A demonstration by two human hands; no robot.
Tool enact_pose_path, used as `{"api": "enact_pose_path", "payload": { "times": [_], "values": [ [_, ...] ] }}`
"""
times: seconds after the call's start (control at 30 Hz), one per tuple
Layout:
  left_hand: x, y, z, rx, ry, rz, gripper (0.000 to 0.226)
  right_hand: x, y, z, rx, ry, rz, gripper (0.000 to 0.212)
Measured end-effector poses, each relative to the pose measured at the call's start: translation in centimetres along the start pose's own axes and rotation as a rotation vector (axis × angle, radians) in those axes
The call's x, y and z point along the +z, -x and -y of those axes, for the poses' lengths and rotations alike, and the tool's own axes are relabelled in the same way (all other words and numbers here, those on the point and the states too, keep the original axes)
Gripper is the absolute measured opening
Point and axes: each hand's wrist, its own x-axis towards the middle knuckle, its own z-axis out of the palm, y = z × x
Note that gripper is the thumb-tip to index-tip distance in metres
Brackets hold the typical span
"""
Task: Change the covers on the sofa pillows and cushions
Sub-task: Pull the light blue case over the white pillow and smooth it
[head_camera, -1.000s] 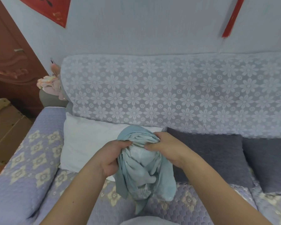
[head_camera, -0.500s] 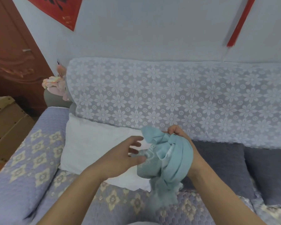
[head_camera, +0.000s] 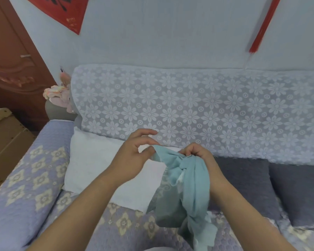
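Observation:
A light teal pillow cover [head_camera: 187, 189] hangs bunched between my hands above the sofa seat. My left hand [head_camera: 132, 158] pinches its upper corner between thumb and forefinger, the other fingers spread. My right hand [head_camera: 198, 153] grips the gathered top edge with curled fingers. Behind my left hand a bare white pillow [head_camera: 96, 163] leans against the sofa back. To the right lie two dark grey cushions [head_camera: 246, 180], the second cushion [head_camera: 301, 192] near the frame edge.
The sofa back carries a white flower-lace throw [head_camera: 207, 109]. The seat and left armrest [head_camera: 25, 187] have a quilted lilac cover. A pink stuffed toy [head_camera: 59, 95] sits by the armrest's back. A wooden box [head_camera: 5, 140] and brown door [head_camera: 11, 66] are at left.
My left hand let go of the bunched cover, then took hold of its upper corner. My right hand kept its grip and the cover now hangs longer.

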Motion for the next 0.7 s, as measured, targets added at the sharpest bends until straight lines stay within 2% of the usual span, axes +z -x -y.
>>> {"api": "enact_pose_path", "payload": {
  "times": [0.03,0.1,0.13,0.17,0.23,0.27,0.3,0.33,0.4,0.47,0.5,0.6,0.7],
  "values": [
    [0.0,0.0,-0.2,-0.085,0.000,-0.089,0.023,0.3,0.2,-0.2,-0.055,0.097,-0.069,0.029],
    [0.3,1.0,-1.0,-0.214,-0.039,-0.298,0.028,0.4,0.1,-0.6,-0.240,0.561,-0.240,0.028],
    [0.5,2.0,-1.6,-0.243,-0.021,-0.258,0.033,0.5,-0.1,-0.8,-0.310,0.793,-0.274,0.024],
    [1.0,3.1,-2.2,-0.249,0.030,-0.097,0.042,0.8,-0.2,-0.8,-0.353,0.942,-0.270,0.023],
    [2.8,5.3,-3.6,-0.313,0.095,0.405,0.072,1.5,-0.6,-0.5,-0.428,1.097,-0.226,0.022],
    [3.9,6.1,-3.2,-0.307,0.115,0.507,0.085,2.1,-0.7,-0.1,-0.437,1.158,-0.185,0.021],
    [4.9,6.2,-2.5,-0.288,0.125,0.450,0.084,2.7,-0.8,0.1,-0.428,1.204,-0.126,0.019],
    [5.5,5.8,-1.6,-0.297,0.121,0.275,0.069,3.2,-0.8,0.3,-0.414,1.220,-0.078,0.019],
    [5.6,4.6,-0.4,-0.340,0.037,-0.100,0.024,3.7,-0.8,0.1,-0.441,1.241,-0.062,0.021],
    [5.1,4.1,0.4,-0.273,0.095,-0.348,0.017,3.4,-0.7,-0.5,-0.550,1.267,-0.136,0.027],
    [4.7,4.3,0.1,-0.198,0.191,-0.399,0.018,3.2,-0.6,-1.1,-0.624,1.277,-0.196,0.032],
    [4.6,5.4,-1.3,-0.004,0.341,-0.406,0.034,2.7,-0.3,-2.5,-0.761,1.187,-0.395,0.036],
    [5.1,5.9,-0.8,0.038,0.463,-0.432,0.026,2.5,0.1,-2.9,-0.777,0.971,-0.528,0.035]
  ]
}}
